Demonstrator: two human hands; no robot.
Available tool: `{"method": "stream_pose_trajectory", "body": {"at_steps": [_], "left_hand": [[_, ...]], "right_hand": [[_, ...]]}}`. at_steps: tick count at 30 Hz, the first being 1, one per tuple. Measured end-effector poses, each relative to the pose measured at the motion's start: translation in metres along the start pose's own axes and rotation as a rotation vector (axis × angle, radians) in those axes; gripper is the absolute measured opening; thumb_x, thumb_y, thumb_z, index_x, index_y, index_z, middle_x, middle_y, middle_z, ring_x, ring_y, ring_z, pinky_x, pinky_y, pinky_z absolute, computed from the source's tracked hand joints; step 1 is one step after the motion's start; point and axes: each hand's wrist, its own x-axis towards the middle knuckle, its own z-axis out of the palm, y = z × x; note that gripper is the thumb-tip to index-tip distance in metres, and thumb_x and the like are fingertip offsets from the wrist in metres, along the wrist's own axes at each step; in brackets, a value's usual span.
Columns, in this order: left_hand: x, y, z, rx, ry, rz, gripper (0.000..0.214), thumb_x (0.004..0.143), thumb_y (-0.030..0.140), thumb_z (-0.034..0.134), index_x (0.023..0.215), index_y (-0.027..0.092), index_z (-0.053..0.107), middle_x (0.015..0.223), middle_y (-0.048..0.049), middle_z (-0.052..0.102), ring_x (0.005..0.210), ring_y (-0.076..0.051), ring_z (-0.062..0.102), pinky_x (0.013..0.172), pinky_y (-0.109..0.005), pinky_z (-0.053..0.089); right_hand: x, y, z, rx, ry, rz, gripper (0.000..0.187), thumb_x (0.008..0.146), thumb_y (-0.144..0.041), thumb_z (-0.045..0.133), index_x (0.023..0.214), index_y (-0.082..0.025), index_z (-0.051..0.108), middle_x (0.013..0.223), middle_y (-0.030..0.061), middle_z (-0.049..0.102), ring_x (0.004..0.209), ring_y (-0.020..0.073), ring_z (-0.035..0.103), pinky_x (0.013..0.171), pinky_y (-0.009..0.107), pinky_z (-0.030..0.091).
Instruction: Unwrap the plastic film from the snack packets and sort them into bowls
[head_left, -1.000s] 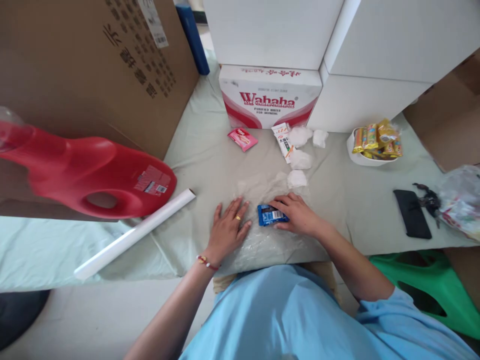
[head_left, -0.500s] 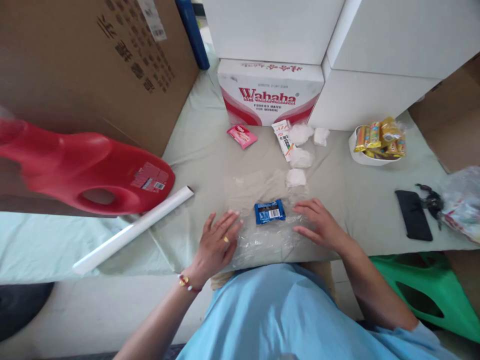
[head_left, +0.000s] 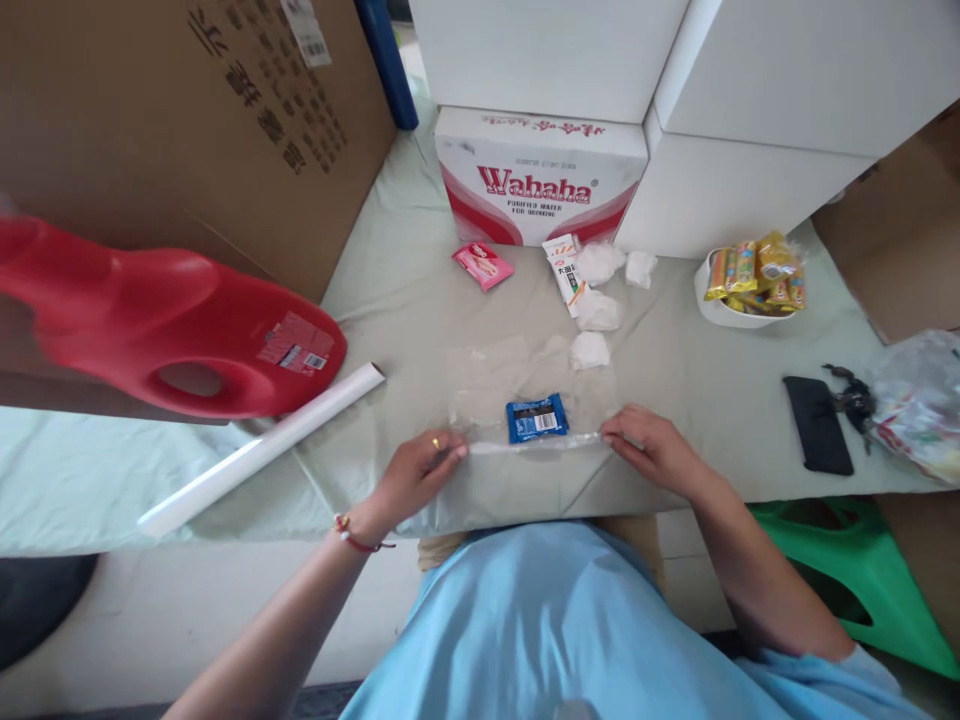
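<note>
A sheet of clear plastic wrap (head_left: 484,385) lies on the pale green cloth in front of me. Its near edge is pinched at the left corner by my left hand (head_left: 421,465) and at the right corner by my right hand (head_left: 652,448); both hands are closed. On the wrap, between the hands, rests a small blue packet (head_left: 537,418) with a barcode label. Just beyond it sits a small white wrapped bundle (head_left: 590,350). A white roll (head_left: 266,447) lies slanted to the left of my left hand.
Farther back are a pink packet (head_left: 482,265), a white packet (head_left: 566,275) and the Wahaha carton (head_left: 541,180). On the left lies a red jug (head_left: 187,330). To the right are a white tub (head_left: 739,312) of yellow snacks, a black phone (head_left: 817,425) and a plastic bag (head_left: 919,400).
Both hands have gone from open, flat fingers to pinching the wrap's near corners. The near edge has been drawn up into a straight fold close to the blue packet.
</note>
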Motion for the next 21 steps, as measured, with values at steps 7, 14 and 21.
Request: {"method": "stream_pose_trajectory", "body": {"at_steps": [7,14,21], "left_hand": [[0.043,0.007,-0.008,0.026,0.124,-0.256,0.04,0.095,0.054,0.049,0.081,0.021,0.067,0.069,0.0001,0.066,0.065,-0.017,0.057,0.065,-0.029,0.04],[0.055,0.004,0.007,0.199,0.161,-0.404,0.035,0.096,0.046,0.048,0.081,0.022,0.068,0.071,-0.0037,0.068,0.067,-0.021,0.06,0.064,-0.032,0.032],[0.043,0.008,0.006,0.251,0.668,-0.257,0.025,0.097,0.034,0.055,0.112,0.019,0.068,0.091,-0.0081,0.07,0.088,-0.025,0.065,0.083,-0.038,0.048]], "right_hand": [[0.055,0.031,-0.008,-0.053,-0.036,0.185,0.021,0.102,-0.029,0.056,0.097,-0.02,0.074,0.086,0.0058,0.073,0.079,0.0194,0.065,0.075,0.031,0.052],[0.061,-0.017,0.02,-0.282,0.273,-0.01,0.023,0.103,-0.023,0.056,0.112,-0.022,0.077,0.108,0.0128,0.07,0.1,0.0252,0.063,0.088,0.039,0.054],[0.081,-0.023,0.07,-0.273,-0.011,-0.052,0.027,0.103,-0.02,0.057,0.119,-0.024,0.078,0.115,0.0117,0.073,0.101,0.0245,0.065,0.082,0.035,0.055]]}}
